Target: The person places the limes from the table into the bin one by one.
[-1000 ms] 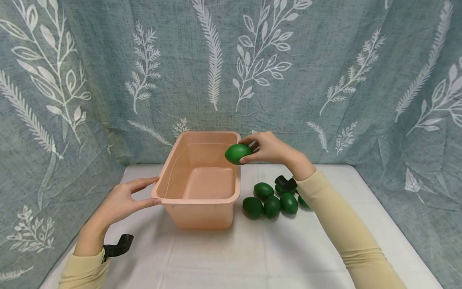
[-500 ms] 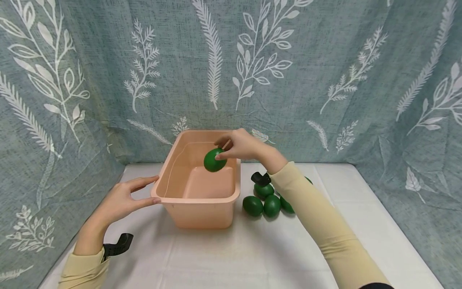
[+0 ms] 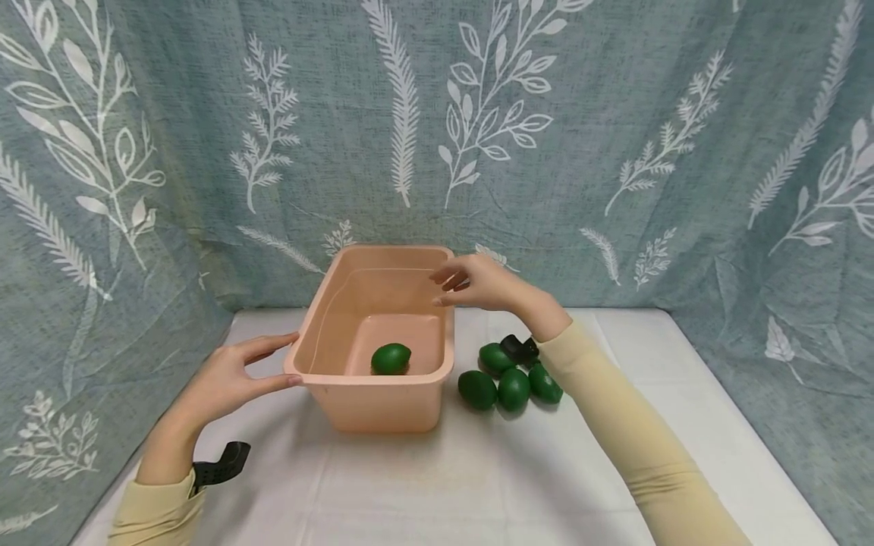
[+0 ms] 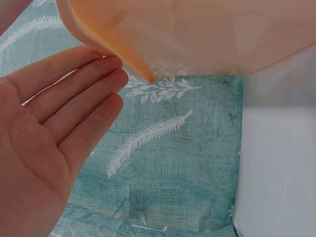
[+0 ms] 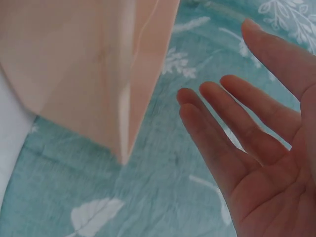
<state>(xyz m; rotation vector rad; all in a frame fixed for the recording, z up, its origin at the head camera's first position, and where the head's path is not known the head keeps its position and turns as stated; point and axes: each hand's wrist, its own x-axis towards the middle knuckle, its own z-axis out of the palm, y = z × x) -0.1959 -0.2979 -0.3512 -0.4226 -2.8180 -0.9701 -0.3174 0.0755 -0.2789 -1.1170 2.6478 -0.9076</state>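
A peach-coloured plastic tub (image 3: 372, 402) stands on the table, and one dark green lime (image 3: 391, 359) lies on its floor towards the near side. My left hand (image 3: 228, 383) touches the tub's left rim with thumb and fingertips; in the left wrist view its fingers (image 4: 86, 94) are straight against the rim. Over the right rim hovers my right hand (image 3: 481, 284), holding nothing, its fingers (image 5: 242, 123) spread and loosely bent in the right wrist view. Several more limes (image 3: 514, 390) lie grouped right of the tub, some partly hidden by the right forearm and wrist camera.
White cloth covers the table (image 3: 410, 493). A blue-green curtain (image 3: 546, 189) with white leaf prints hangs close behind the tub and along both sides. Black wrist cameras stick out below each hand, the left one (image 3: 225, 464) low over the cloth.
My right hand carried a lime leftwards over the tub and let go of it; the lime now lies inside. The hand has since drawn back right. My left hand stayed at the rim.
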